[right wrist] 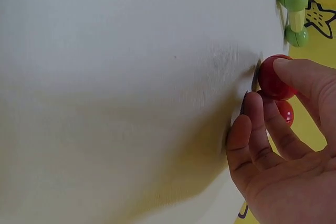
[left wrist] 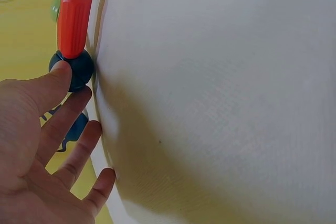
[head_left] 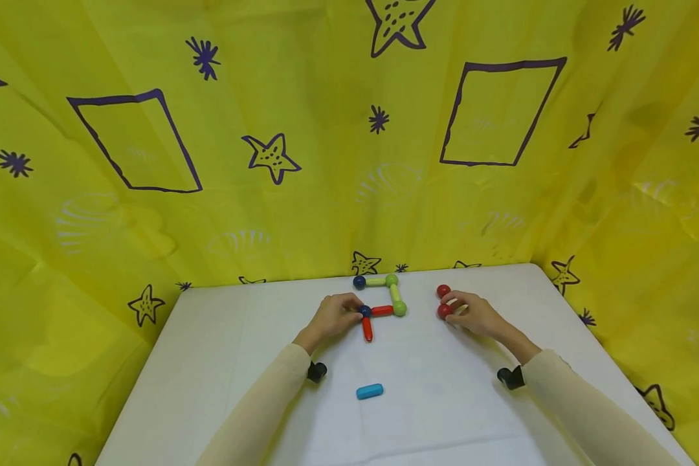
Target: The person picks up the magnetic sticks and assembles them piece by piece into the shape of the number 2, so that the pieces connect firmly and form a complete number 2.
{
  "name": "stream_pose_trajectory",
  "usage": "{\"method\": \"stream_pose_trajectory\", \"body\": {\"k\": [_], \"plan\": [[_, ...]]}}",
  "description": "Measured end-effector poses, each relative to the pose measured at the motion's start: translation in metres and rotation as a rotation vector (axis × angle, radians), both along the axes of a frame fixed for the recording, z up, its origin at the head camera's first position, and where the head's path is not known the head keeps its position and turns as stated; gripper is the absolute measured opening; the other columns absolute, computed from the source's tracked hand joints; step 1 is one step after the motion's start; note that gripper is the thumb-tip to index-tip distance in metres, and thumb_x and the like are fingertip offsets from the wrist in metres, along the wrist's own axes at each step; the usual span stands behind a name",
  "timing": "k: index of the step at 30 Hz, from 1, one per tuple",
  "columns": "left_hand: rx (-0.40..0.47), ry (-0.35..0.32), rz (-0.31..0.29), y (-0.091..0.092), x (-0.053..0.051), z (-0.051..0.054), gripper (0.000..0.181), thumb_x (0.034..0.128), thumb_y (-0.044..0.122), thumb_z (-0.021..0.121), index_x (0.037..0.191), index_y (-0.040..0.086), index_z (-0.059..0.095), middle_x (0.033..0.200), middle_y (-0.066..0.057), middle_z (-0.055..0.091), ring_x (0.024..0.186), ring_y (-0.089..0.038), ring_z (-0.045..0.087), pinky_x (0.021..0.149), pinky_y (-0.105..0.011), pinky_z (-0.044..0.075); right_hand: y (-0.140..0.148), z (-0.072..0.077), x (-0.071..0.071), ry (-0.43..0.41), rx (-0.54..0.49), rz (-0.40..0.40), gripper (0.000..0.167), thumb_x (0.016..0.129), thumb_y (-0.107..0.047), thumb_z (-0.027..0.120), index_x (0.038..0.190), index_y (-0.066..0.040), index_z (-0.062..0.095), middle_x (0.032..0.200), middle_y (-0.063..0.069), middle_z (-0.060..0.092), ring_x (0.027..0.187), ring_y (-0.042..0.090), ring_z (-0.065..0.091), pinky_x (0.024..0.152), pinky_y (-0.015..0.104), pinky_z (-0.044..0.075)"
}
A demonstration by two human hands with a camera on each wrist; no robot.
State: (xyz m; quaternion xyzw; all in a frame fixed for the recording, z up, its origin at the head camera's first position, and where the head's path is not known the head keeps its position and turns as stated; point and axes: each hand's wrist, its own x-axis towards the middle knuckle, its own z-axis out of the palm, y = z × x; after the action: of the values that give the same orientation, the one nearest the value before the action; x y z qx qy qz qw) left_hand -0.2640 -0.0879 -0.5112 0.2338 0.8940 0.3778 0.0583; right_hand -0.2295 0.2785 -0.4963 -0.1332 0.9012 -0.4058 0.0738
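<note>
Head view: left hand pinches dark-blue ball, below centre; right hand pinches red ball, right of centre.

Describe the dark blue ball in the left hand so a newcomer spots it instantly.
At the white table, find the left hand pinching the dark blue ball. Two red sticks join it, while the other dark blue ball, farther back, joins a green stick.

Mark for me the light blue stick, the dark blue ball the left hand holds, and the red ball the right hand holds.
Light blue stick [head_left: 369, 391]: head view, middle of its upper side.
Dark blue ball [left wrist: 82, 72]: left wrist view, its uncovered side.
Red ball [right wrist: 270, 81]: right wrist view, close to its middle.
</note>
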Motion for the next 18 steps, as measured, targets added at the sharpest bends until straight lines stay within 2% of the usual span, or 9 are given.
{"method": "stream_pose_trajectory", "body": {"k": [5, 10, 18], "plan": [[0.002, 0.000, -0.004, -0.001, 0.000, 0.000, 0.017, 0.0966, 0.014, 0.073, 0.113, 0.014, 0.075, 0.107, 0.001, 0.075, 0.106, -0.019, 0.065, 0.100, -0.041, 0.050, -0.006, -0.002, 0.004, -0.003, -0.016, 0.039, 0.030, 0.091, -0.006, 0.076, 0.119, -0.005, 0.064, 0.109, 0.018, 0.070, 0.080, 0.023, 0.064, 0.071, 0.033, 0.054], [0.008, 0.011, -0.003, -0.001, -0.001, 0.000, 0.016, 0.0963, 0.014, 0.073, 0.112, 0.014, 0.075, 0.106, 0.001, 0.075, 0.105, -0.020, 0.066, 0.099, -0.042, 0.051, -0.020, -0.001, 0.010, -0.041, -0.035, 0.071, 0.032, 0.091, -0.007, 0.076, 0.120, -0.006, 0.064, 0.111, 0.017, 0.071, 0.085, 0.023, 0.065, 0.073, 0.033, 0.055], [0.005, 0.006, 0.009, 0.001, 0.000, -0.001, 0.016, 0.0963, 0.014, 0.073, 0.112, 0.014, 0.075, 0.106, 0.000, 0.075, 0.105, -0.020, 0.066, 0.098, -0.041, 0.051, -0.042, -0.003, 0.015, -0.027, -0.058, 0.155, 0.029, 0.092, -0.009, 0.076, 0.120, -0.008, 0.065, 0.109, 0.014, 0.072, 0.079, 0.020, 0.062, 0.069, 0.028, 0.054]]}}
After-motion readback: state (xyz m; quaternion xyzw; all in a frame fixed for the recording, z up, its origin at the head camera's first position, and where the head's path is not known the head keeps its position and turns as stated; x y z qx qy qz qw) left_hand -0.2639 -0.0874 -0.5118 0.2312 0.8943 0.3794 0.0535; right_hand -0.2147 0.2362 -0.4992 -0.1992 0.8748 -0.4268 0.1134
